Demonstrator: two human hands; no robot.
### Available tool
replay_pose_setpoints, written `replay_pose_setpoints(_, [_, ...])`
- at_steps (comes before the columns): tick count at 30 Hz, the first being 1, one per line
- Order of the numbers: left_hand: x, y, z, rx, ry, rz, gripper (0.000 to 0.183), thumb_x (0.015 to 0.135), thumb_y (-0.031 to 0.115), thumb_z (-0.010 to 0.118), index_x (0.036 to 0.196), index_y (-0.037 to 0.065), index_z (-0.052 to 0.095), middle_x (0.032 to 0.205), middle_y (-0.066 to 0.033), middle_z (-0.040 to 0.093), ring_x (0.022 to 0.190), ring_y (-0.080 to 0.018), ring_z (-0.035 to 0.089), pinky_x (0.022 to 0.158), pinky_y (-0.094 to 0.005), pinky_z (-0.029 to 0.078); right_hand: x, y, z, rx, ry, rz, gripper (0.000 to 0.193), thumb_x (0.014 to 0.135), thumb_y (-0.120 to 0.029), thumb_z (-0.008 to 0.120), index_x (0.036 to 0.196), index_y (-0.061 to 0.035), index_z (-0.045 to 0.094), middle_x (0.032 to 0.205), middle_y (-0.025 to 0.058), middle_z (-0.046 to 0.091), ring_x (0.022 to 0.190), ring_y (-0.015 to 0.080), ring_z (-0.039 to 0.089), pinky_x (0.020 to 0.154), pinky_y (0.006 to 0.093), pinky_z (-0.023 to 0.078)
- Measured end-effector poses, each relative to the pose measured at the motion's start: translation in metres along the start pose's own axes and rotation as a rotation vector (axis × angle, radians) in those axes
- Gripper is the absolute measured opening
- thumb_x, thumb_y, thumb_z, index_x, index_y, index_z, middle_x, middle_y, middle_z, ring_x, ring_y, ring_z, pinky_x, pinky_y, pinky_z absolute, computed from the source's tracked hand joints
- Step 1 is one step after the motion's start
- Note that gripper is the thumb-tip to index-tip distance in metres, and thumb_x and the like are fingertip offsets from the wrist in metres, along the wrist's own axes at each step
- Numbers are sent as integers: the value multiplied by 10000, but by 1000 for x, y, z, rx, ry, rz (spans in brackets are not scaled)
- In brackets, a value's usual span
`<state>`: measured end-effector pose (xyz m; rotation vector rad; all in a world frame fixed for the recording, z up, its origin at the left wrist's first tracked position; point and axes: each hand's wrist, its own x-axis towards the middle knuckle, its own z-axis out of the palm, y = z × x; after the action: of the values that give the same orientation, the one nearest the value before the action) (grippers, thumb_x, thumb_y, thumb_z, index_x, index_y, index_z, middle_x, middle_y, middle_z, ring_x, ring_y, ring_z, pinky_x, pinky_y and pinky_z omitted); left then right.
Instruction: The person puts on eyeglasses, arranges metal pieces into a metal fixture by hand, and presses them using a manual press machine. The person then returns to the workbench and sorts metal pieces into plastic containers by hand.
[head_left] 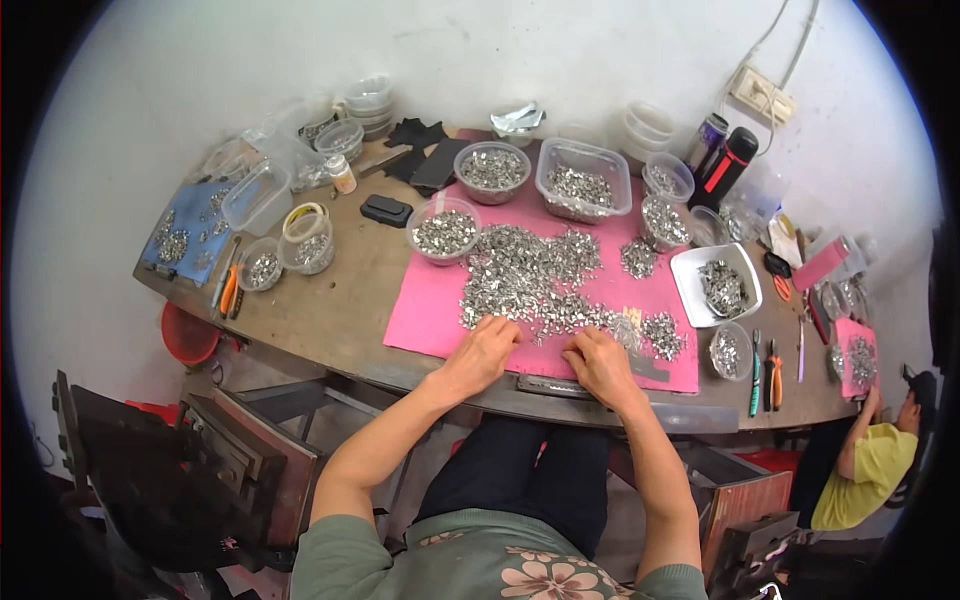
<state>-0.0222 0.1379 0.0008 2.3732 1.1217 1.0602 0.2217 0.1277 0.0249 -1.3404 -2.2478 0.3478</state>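
the pile of small metal parts (pixel 525 270) lies on the pink mat (pixel 418 318), straight ahead of both hands, spreading away from the person toward the tubs at the back. the left hand (pixel 484 350) is the nearer one: its bent fingers reach the pile's near left edge, seemingly touching the closest pieces. the right hand (pixel 600 362) sits a little closer to the body, its fingers curled down and turned inward, so that from them the bulk of the pile lies ahead and to the left. a thin scatter of loose pieces fills the gap between the two hands. the pile is a broad, ragged patch with no clear long axis, and the single pieces point every way. by contrast, the narrow metal bar (pixel 553 386) at the table's near edge runs left to right, just below the hands, its right end close under the right hand. both hands have the thumb and fingers drawn near each other, but i cannot tell whether either pinches a piece, as the tips are too small to read. beyond the right hand, a small side heap (pixel 662 337) lies on the mat, apart from the main pile.
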Motion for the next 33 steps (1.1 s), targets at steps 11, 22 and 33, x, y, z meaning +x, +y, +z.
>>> replay_pose_setpoints(11, [4,3,4,54,105,-36,117,829,69,736,923,45,671,873,-88,572,862,-286,548,786,-410,454,8,4,-7,118,9,7,68,872,-101,703,919,-61,731,821,123,611,791,346,646,684,448,517])
replay_pose_setpoints(22, [-3,8,0,167,32,1,89,847,141,714,896,88,662,869,-59,536,894,-257,513,846,-411,367,-6,-3,-11,-31,-44,-73,90,848,-97,720,893,-38,669,857,140,583,853,357,623,734,446,513])
replay_pose_setpoints(33, [1,38,-10,-297,3,-225,37,899,26,632,934,15,623,856,-115,629,834,-302,596,785,-391,462,-14,-22,-16,372,73,163,97,883,15,659,968,9,613,858,179,633,781,349,642,689,402,502])
